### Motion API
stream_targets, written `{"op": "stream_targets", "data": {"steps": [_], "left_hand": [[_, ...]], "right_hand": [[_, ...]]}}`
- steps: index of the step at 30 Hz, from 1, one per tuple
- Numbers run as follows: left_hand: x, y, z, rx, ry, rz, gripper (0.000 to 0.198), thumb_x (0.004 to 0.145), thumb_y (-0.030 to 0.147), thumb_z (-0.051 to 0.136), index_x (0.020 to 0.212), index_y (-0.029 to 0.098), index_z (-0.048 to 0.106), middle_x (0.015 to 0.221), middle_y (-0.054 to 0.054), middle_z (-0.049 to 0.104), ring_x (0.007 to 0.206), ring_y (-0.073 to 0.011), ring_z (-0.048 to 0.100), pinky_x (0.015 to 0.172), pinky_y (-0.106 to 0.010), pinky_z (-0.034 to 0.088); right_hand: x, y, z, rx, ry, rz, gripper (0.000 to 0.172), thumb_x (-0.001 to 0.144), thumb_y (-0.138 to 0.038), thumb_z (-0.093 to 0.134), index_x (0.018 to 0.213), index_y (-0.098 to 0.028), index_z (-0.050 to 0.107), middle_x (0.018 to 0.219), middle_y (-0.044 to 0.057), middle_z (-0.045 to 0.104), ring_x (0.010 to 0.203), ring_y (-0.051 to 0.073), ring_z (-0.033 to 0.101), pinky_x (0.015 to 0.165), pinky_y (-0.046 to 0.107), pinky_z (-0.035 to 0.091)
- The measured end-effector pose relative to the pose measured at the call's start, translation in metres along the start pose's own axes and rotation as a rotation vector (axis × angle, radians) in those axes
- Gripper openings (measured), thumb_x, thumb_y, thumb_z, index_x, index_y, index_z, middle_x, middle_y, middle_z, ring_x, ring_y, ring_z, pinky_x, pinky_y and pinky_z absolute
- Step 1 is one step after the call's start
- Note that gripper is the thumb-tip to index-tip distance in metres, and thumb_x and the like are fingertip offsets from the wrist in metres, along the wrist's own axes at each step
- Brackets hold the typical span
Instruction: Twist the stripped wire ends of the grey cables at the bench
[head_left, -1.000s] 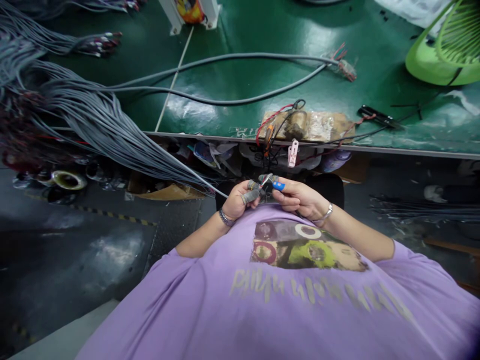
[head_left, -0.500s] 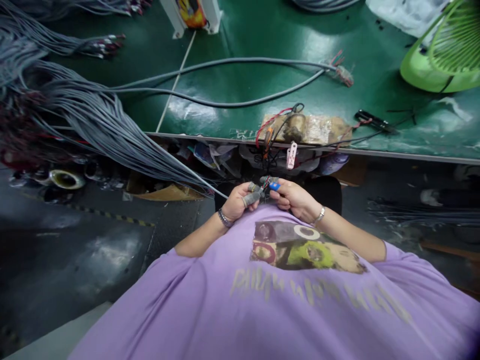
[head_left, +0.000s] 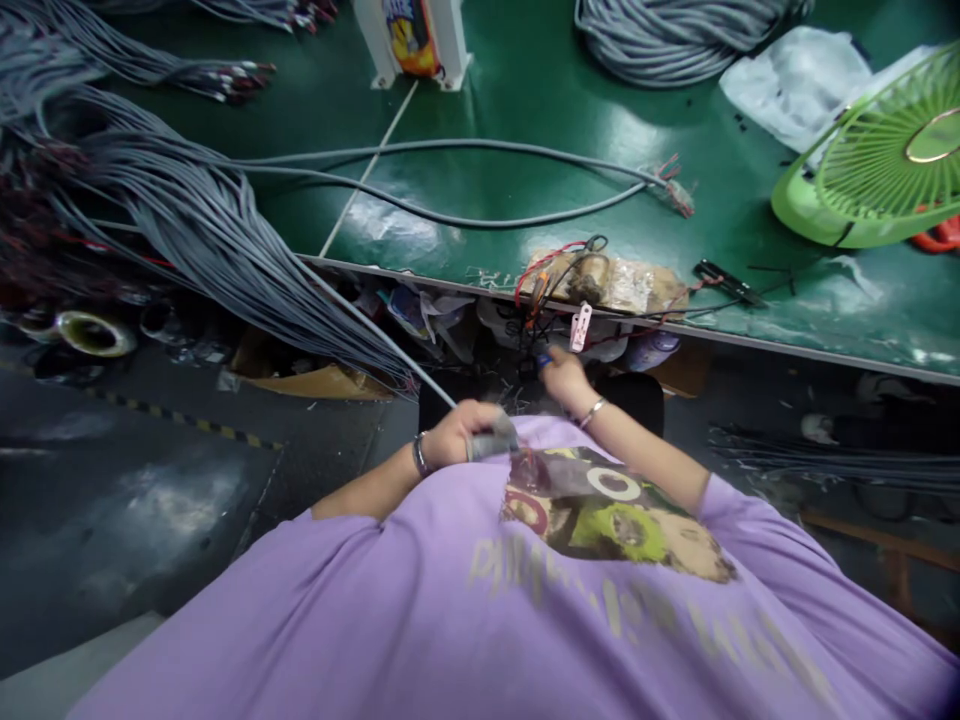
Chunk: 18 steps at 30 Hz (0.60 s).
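Observation:
Close to the purple shirt, my left hand [head_left: 480, 433] is closed on the end of a grey cable [head_left: 375, 332], with grey coverings on some fingers. The cable runs up and left beside a thick bundle of grey cables [head_left: 202, 210]. My right hand [head_left: 564, 380] is closed below the table edge, near a pink tag [head_left: 580, 327]. It holds a small blue object [head_left: 544, 360], partly hidden by the fingers. Black and red wires [head_left: 536, 300] hang from the table just above it.
On the green table [head_left: 480, 185] lie a looped grey cable [head_left: 480, 222], a taped cardboard piece [head_left: 637, 285], a black tool [head_left: 727, 283] and coiled cable [head_left: 675, 45]. A green fan [head_left: 862, 180] stands at right. Below is an open carton [head_left: 315, 382].
My hands have moved apart. The left hand went down and slightly left with the cable end; the right hand went up toward the hanging wires with the blue object. The camera view has shifted.

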<state>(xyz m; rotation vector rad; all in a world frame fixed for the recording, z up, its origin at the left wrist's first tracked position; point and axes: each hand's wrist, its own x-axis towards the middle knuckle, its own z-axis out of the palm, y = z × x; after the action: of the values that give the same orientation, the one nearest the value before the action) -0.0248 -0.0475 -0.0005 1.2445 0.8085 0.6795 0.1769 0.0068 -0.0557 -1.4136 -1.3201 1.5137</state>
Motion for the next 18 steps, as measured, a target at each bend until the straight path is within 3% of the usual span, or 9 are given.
{"op": "stream_targets", "data": {"steps": [2,4,6,10,14,18], "left_hand": [[-0.002,0.007,0.002,-0.089,0.000,0.061,0.036,0.066,0.042,0.087,0.071,0.012,0.068,0.066,-0.006,0.070,0.049,-0.0080,0.054,0.044,-0.018,0.038],[0.002,0.011,0.001,-0.299,0.194,0.147,0.037,0.066,0.043,0.086,0.073,0.013,0.065,0.067,-0.003,0.069,0.041,-0.0027,0.043,0.039,-0.016,0.030],[0.008,0.014,0.000,-0.466,0.347,0.192,0.040,0.065,0.045,0.086,0.074,0.014,0.062,0.063,0.001,0.065,0.037,0.0002,0.033,0.038,-0.014,0.025],[0.016,0.012,-0.001,-0.484,0.334,0.158,0.043,0.065,0.049,0.086,0.074,0.014,0.062,0.044,0.006,0.047,0.035,-0.0025,0.033,0.038,-0.015,0.026],[0.016,0.006,0.002,-0.461,0.332,0.144,0.046,0.066,0.054,0.084,0.076,0.014,0.063,0.042,0.006,0.047,0.035,-0.0042,0.034,0.037,-0.016,0.025],[0.014,0.001,0.004,-0.433,0.326,0.114,0.049,0.067,0.058,0.082,0.078,0.014,0.064,0.043,0.005,0.048,0.034,-0.0048,0.035,0.036,-0.017,0.024]], "right_hand": [[0.003,0.006,-0.006,-0.029,0.040,0.046,0.016,0.085,-0.033,0.057,0.080,-0.017,0.059,0.045,-0.008,0.039,0.040,0.007,0.031,0.041,0.021,0.022],[-0.003,0.004,-0.008,-0.046,-0.048,0.045,0.017,0.085,-0.034,0.058,0.081,-0.017,0.060,0.045,-0.007,0.044,0.039,0.006,0.034,0.040,0.020,0.023],[-0.015,-0.007,-0.008,-0.013,-0.171,0.005,0.023,0.086,-0.036,0.059,0.095,-0.016,0.063,0.049,-0.006,0.050,0.038,0.006,0.035,0.039,0.019,0.025],[-0.041,-0.045,-0.010,0.291,-0.302,0.008,0.050,0.087,-0.044,0.061,0.128,-0.018,0.052,0.055,-0.008,0.053,0.034,0.005,0.027,0.035,0.019,0.016],[-0.053,-0.075,-0.011,0.492,-0.494,0.090,0.045,0.085,-0.044,0.068,0.119,-0.020,0.051,0.058,-0.008,0.056,0.032,0.003,0.021,0.034,0.018,0.012],[-0.054,-0.080,-0.005,0.568,-0.533,0.118,0.037,0.085,-0.043,0.070,0.107,-0.021,0.050,0.054,-0.010,0.052,0.032,0.002,0.018,0.033,0.016,0.013]]}}
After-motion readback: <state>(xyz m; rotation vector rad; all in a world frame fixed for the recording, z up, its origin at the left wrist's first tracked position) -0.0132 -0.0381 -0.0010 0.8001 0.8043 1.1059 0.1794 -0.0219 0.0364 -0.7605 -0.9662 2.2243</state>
